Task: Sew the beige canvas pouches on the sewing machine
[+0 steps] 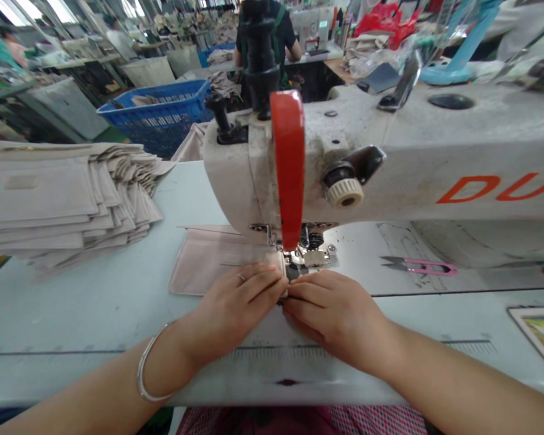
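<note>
A beige fabric panel point(204, 260) lies flat under the head of a sewing machine point(236, 175), its right edge by the presser foot point(299, 258). My left hand point(240, 302) rests on the panel's right part, fingers pressed together at the edge. Just across from it, my right hand point(330, 308) has its fingers closed at the same edge, the fingertips of both hands almost meeting. The right fingertips seem to pinch the fabric's edge, though they partly hide it. A red guard point(289, 169) stands in front of the needle area.
On the left lies a stack of beige fabric pieces point(36, 193). Pink thread snips point(428, 267) lie right of the needle. Behind stands a blue plastic basket point(158, 112). A ruler strip point(272, 353) runs along the table front. Another person point(290, 36) sits farther back.
</note>
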Tool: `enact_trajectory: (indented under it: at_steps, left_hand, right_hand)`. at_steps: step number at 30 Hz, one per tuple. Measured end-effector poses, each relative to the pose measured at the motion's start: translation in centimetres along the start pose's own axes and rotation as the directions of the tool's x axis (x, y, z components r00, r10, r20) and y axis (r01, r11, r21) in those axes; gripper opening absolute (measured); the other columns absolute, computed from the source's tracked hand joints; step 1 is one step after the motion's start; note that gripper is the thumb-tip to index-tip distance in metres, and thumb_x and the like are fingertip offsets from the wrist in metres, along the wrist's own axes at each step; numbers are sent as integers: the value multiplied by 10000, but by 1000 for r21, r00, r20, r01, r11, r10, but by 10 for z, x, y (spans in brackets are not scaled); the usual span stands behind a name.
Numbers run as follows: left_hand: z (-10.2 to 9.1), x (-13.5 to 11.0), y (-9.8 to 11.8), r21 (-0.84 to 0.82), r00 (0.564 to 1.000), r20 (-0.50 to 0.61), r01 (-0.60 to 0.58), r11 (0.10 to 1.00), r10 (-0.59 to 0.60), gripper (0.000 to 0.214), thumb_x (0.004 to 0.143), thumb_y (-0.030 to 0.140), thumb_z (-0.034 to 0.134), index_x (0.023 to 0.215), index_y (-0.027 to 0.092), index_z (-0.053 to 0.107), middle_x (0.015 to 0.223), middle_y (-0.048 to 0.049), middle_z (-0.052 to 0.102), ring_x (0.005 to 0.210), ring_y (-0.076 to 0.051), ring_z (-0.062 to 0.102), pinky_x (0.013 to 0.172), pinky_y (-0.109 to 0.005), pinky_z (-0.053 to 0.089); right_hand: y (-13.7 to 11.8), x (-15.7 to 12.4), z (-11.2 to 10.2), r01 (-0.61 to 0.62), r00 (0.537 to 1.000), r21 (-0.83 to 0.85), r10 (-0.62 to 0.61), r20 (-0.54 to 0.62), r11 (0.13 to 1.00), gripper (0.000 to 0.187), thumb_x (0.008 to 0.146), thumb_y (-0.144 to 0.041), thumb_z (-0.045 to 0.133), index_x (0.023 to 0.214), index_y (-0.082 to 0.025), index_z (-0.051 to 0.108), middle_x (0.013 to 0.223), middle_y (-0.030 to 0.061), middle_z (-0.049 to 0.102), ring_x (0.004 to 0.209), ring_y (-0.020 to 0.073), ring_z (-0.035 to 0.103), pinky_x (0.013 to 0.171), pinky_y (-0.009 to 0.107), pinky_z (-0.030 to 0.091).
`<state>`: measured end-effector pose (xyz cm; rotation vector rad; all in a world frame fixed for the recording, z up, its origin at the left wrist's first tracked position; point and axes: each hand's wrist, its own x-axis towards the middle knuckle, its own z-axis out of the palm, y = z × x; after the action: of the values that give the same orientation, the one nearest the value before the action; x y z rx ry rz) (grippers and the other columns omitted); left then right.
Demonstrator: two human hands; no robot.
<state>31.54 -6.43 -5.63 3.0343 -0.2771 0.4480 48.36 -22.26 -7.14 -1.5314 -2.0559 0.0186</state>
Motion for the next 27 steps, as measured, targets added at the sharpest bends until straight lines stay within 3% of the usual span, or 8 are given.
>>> enact_trajectory:
  at_steps: [8,15,21,27]
  left_hand:
    - [-1,4,-4,-41,997,72,10,999,-7,308,1006,157,429,1295,94,516,1243,-116,603,1231,-253,514,1067,-422,488]
    - [3,10,-14,-52,999,34,11,999,-9,277,999,126,425,1249,87,539,1224,-115,606,1240,-245,524,1076,-403,481]
    - [2,8,-12,-96,993,-81,74,993,-82,250,1018,164,398,1203,143,564,1214,-96,622,1175,-206,575,1013,-382,518]
    - [0,5,-12,-106,997,-11,80,991,-81,203,985,110,471,1148,144,586,1094,-61,669,1014,-197,620,959,-378,515]
  right_hand:
    - [-7,3,-2,-32,999,-18,32,1,999,165,960,-149,532,1039,-173,675,966,56,721,959,200,646,845,373,550]
    - [-6,8,-1,-83,996,-30,82,-47,996,190,939,-167,544,1078,-149,672,988,78,722,973,222,642,857,385,553]
    - [-5,11,-1,-85,996,-51,83,-28,995,192,935,-175,540,1070,-133,670,1008,85,714,983,233,634,851,399,549]
    - [-6,10,-3,-99,995,-33,99,-17,994,193,937,-179,539,1067,-128,673,1018,90,710,989,241,628,846,403,543]
